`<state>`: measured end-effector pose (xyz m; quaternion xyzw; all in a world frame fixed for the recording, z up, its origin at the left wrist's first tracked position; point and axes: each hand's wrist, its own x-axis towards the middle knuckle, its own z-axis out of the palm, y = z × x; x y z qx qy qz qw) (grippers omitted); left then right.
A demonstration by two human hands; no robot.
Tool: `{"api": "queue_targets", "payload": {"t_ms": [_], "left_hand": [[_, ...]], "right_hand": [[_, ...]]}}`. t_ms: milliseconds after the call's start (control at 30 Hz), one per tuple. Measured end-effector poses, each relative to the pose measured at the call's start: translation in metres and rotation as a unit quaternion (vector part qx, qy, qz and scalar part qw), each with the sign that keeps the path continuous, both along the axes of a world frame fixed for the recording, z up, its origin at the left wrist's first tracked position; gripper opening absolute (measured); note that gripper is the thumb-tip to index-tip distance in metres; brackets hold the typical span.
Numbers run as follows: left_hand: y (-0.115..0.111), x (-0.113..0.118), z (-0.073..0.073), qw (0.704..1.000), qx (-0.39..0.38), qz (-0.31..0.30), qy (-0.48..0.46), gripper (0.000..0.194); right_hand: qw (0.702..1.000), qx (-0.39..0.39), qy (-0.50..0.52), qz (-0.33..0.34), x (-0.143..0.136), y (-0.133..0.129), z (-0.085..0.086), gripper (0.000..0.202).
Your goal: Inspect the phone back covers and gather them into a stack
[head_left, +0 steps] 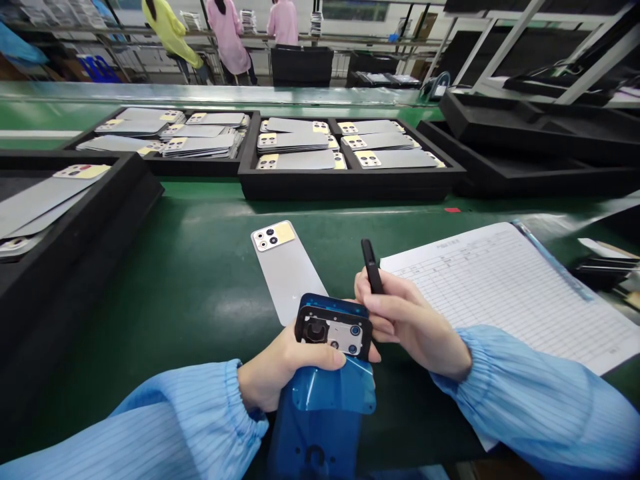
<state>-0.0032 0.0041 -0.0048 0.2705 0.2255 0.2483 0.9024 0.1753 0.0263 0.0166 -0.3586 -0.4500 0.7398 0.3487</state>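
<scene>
My left hand [280, 365] grips a phone back cover [327, 373], inner side up, with blue film and a black camera frame at its top. My right hand [410, 320] holds a black pen [371, 265] upright, its fingers touching the cover's upper right corner. A silver phone back cover [287, 267] with a yellow-filmed camera block lies outer side up on the green belt [190, 267], just beyond my left hand.
Black foam trays [350, 183] with stacks of silver covers sit across the belt; another tray [75, 220] stands at the left. A printed form sheet [510, 287] lies at the right. Empty black trays [525, 133] are stacked far right. Three people work in the background.
</scene>
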Motion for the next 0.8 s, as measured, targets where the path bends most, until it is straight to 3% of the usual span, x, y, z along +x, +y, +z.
{"api": "queue_targets", "payload": {"t_ms": [200, 367, 667, 800], "left_hand": [[-0.001, 0.0009, 0.0016, 0.998, -0.006, 0.047, 0.045, 0.031], [-0.0001, 0.0015, 0.0026, 0.997, -0.014, 0.06, 0.047, 0.032], [0.0001, 0.0, 0.0027, 0.998, 0.01, 0.03, 0.049, 0.029], [-0.0001, 0.0005, 0.0036, 0.999, 0.024, 0.03, 0.029, 0.043]], "right_hand": [[0.994, -0.065, 0.039, -0.076, -0.0023, 0.0028, 0.0036, 0.028], [0.991, -0.021, -0.044, -0.124, -0.0014, 0.0039, 0.004, 0.038], [0.991, 0.013, -0.076, -0.111, -0.0028, 0.0025, 0.0019, 0.038], [0.99, 0.063, -0.092, -0.091, -0.0022, -0.0003, 0.0055, 0.03]]}}
